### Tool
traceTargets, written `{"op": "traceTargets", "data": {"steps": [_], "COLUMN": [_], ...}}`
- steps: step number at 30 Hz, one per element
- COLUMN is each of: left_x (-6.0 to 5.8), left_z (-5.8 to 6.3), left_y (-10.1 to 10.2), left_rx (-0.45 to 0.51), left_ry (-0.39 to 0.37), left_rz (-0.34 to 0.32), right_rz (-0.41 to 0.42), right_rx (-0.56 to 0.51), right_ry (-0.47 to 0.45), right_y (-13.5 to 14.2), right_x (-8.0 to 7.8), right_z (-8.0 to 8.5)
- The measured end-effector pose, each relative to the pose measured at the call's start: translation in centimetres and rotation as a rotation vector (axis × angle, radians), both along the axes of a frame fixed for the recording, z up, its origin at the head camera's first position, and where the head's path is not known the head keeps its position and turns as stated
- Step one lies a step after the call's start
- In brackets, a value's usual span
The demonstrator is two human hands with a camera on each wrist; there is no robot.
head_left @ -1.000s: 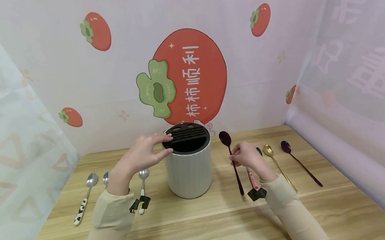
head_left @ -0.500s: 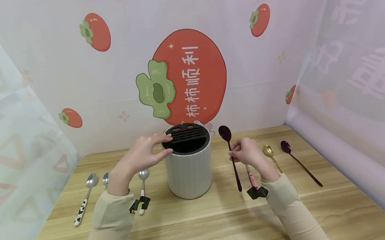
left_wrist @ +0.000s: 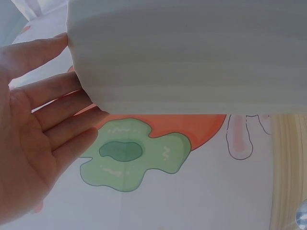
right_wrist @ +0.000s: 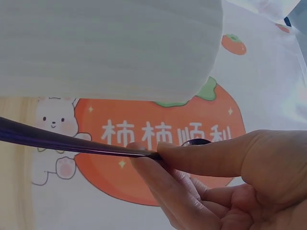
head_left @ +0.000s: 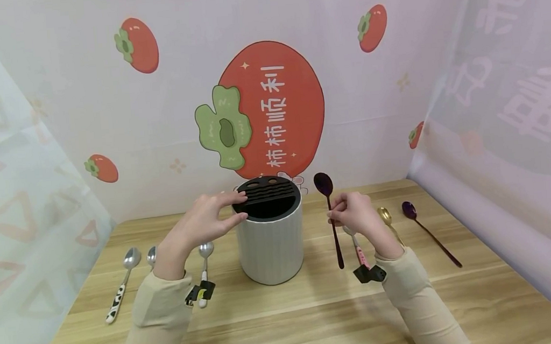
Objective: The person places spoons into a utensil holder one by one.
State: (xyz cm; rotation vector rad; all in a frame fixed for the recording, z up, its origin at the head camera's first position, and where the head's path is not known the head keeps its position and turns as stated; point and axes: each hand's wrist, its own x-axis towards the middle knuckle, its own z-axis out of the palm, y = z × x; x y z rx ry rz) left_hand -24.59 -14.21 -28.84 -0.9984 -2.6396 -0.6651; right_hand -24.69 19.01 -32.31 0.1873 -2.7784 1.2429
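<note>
My right hand (head_left: 356,211) pinches a dark purple long-handled spoon (head_left: 323,184) partway along its handle, between thumb and fingers. The spoon is held near upright, bowl at the top, just right of a white ribbed utensil holder (head_left: 271,253). In the right wrist view the spoon's handle (right_wrist: 72,143) runs leftward from the fingertips. My left hand (head_left: 206,218) touches the left rim of the holder, its thumb and fingers spread and extended. A black slotted lid (head_left: 269,191) with a wide front opening tops the holder.
Left on the wooden table (head_left: 268,329) lie a cow-print-handled spoon (head_left: 120,292), a partly hidden silver spoon (head_left: 151,255) and another silver one (head_left: 206,250). Right are a pink-handled spoon (head_left: 361,254), a gold spoon (head_left: 385,216) and a purple spoon (head_left: 428,230). A printed cloth (head_left: 172,93) stands behind.
My right hand has lifted the dark purple spoon upward, so its handle end is higher. More of the pink-handled spoon shows beneath. The left hand has stayed at the rim.
</note>
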Motion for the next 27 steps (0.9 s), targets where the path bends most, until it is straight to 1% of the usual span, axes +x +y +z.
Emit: {"op": "traceTargets", "data": {"steps": [3, 10, 17, 27], "left_x": [0.0, 0.0, -0.1, 0.0], "left_z": [0.0, 0.0, 0.0, -0.1], "left_y": [0.0, -0.1, -0.1, -0.1], "left_rx": [0.001, -0.001, -0.002, 0.008], "left_ry": [0.003, 0.002, 0.000, 0.019], "left_rz": [0.006, 0.009, 0.010, 0.000], "right_rz": [-0.003, -0.017, -0.014, -0.012], "right_rx": [-0.017, 0.000, -0.055, -0.046], "right_ry": [0.008, 0.049, 0.070, 0.152], "right_y": [-0.1, -0.5, -0.8, -1.3], "right_x": [0.1, 0.4, 0.5, 1.1], "right_z": [0.4, 1.2, 1.6, 2.7]}}
